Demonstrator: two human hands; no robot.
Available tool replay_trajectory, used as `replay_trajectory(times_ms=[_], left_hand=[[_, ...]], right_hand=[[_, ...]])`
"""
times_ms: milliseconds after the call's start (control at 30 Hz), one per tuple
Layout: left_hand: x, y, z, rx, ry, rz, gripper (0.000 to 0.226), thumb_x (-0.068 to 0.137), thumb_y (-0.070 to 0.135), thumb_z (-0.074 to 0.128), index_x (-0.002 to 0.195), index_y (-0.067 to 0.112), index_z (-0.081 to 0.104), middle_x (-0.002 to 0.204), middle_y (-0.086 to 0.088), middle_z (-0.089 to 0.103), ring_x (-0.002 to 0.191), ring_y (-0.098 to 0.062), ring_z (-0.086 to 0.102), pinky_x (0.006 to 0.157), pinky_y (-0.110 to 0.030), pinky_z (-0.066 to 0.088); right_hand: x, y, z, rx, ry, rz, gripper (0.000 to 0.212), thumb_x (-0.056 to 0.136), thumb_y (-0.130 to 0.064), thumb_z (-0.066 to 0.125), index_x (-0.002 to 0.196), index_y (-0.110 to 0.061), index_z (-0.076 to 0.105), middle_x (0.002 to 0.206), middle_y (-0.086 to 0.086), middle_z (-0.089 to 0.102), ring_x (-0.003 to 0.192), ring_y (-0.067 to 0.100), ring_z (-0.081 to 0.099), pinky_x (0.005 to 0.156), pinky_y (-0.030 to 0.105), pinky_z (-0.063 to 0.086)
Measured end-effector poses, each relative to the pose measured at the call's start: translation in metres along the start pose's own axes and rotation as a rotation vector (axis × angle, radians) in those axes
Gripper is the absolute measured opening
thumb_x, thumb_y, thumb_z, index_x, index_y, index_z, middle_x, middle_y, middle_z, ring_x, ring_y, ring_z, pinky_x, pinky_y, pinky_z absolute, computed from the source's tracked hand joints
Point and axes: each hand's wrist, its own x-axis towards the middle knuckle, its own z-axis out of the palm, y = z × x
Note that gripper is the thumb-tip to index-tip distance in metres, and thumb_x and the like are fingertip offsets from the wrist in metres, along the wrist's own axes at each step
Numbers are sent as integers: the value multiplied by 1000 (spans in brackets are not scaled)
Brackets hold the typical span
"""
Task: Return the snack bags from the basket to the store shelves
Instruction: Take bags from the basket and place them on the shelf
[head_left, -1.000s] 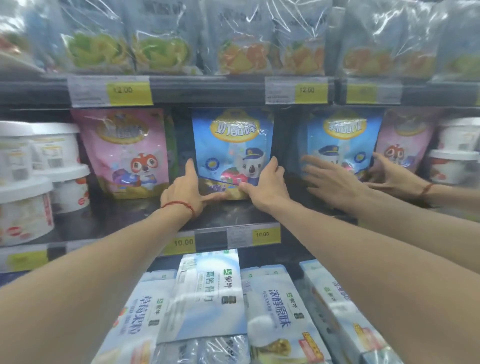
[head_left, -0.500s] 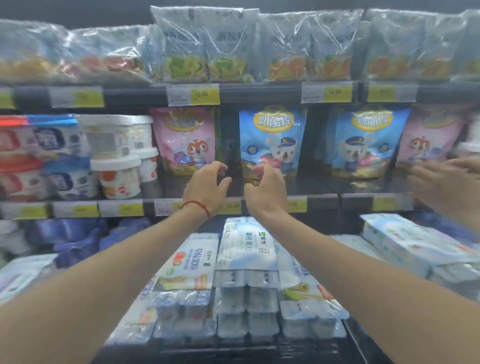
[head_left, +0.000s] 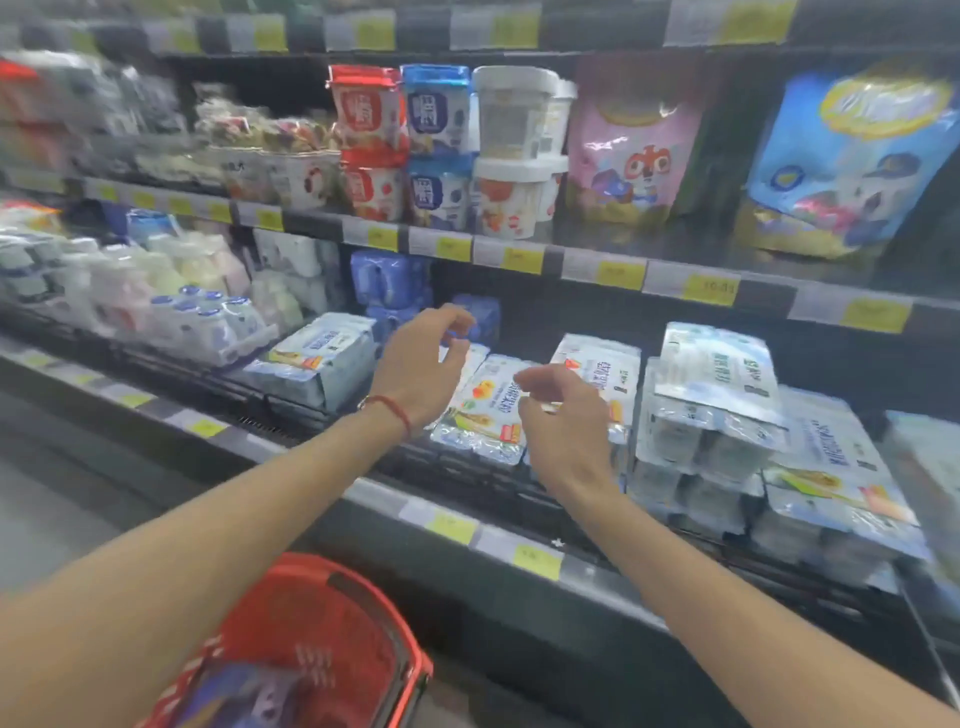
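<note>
A blue snack bag with a cartoon koala stands upright on the middle shelf at the far right, and a pink snack bag with a fox stands to its left. Both my hands hover in the air below that shelf, over the yoghurt packs. My left hand, with a red string at the wrist, has loosely curled fingers and holds nothing. My right hand is also relaxed and empty. The red basket sits low at the bottom left, with a blurred bluish bag inside.
White tubs and red and blue cups fill the middle shelf left of the pink bag. Wrapped yoghurt multipacks cover the bottom shelf. Yellow price tags line the shelf edges. Grey floor lies at the left.
My hands have let go of the blue bag and drawn back and down from the shelf. The view has swung left and down, bringing the red basket in. The other person's hands are gone.
</note>
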Motion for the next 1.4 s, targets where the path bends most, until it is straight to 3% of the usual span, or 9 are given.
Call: replay_trajectory(times_ms=[133, 267, 500, 667, 833, 1000, 1167, 1300, 1400], left_hand=[[-65, -54, -39, 51, 15, -196, 24, 91, 13, 57, 109, 25, 65, 104, 12, 66, 77, 4, 56, 80, -19, 43], [-136, -96, -75, 93, 15, -371, 25, 89, 14, 57, 108, 26, 66, 103, 10, 69, 86, -11, 64, 88, -31, 52], [-257, -142, -120, 130, 5, -618, 27, 83, 4, 58, 103, 19, 69, 96, 5, 72, 82, -17, 66, 85, -32, 54], [-344, -178, -128, 139, -137, -916, 21, 83, 5, 61, 97, 17, 71, 101, -1, 73, 97, -16, 67, 90, -28, 51], [-407, -211, -122, 145, -103, -1222, 20, 82, 6, 61, 84, 25, 66, 84, 0, 70, 91, -22, 68, 72, -24, 47], [-450, -223, -114, 177, -233, -1490, 17, 84, 8, 58, 90, 19, 69, 106, -9, 72, 102, -27, 66, 82, -29, 51], [-482, -231, -101, 235, -515, -1641, 38, 90, 12, 54, 126, 2, 60, 129, -18, 62, 120, -31, 60, 92, -35, 51], [-497, -234, -88, 105, -608, -1743, 52, 81, 10, 65, 132, 8, 54, 113, -12, 68, 101, -27, 68, 86, -37, 57], [-503, -235, -81, 124, -636, -1766, 54, 74, 10, 74, 125, 13, 59, 99, -5, 71, 94, -24, 70, 82, -37, 60]], right_hand=[[-50, 3, 51, 12, -219, -14, 26, 89, 3, 57, 99, -14, 73, 94, -10, 70, 85, -12, 59, 74, -1, 39], [-102, 11, 99, -27, -444, -13, 28, 89, 1, 57, 99, -18, 75, 94, -12, 72, 90, -9, 62, 75, -3, 39], [-187, 31, 171, -122, -746, 31, 29, 85, 1, 59, 100, -16, 77, 97, -7, 76, 86, -3, 65, 83, 5, 45], [-225, 58, 212, -324, -1103, 117, 26, 91, -12, 63, 115, -17, 72, 114, -1, 74, 109, 15, 67, 93, 24, 49], [-238, 96, 250, -464, -1324, 244, 40, 95, -25, 65, 133, -14, 60, 127, 4, 64, 121, 23, 60, 88, 28, 45], [-250, 126, 284, -556, -1436, 314, 39, 88, -23, 73, 123, -13, 59, 122, 7, 62, 104, 19, 58, 82, 26, 43], [-261, 147, 318, -662, -1526, 343, 115, 79, -37, 84, 159, -2, 11, 159, 15, 31, 147, 30, 34, 116, 41, 38], [-269, 160, 336, -713, -1597, 328, 141, 75, -48, 86, 158, -5, -19, 167, 16, 16, 153, 32, 23, 122, 41, 30], [-277, 171, 344, -735, -1640, 393, 149, 71, -51, 88, 155, -11, -28, 168, 15, 11, 153, 34, 24, 122, 44, 29]])
